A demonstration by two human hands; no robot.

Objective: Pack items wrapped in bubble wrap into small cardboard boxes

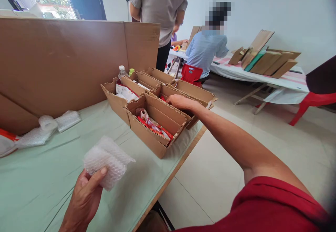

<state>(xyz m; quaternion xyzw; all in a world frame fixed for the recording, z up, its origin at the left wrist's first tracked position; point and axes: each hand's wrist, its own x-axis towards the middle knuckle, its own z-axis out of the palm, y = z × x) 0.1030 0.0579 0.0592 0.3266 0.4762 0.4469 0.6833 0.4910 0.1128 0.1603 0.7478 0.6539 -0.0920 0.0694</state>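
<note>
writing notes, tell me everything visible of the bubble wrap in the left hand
The bubble wrap is whitish, translucent and plastic-looking, with a bubbled surface. It appears folded in layers, with a thin corner jutting right. The left grip pinches its near edge, thumb on top, fingers mostly hidden. It is held over the green table covering, nearer the camera than the cardboard boxes. Whether anything lies inside is unclear.

Head-worn view, facing forward and down, close to the hands
</note>
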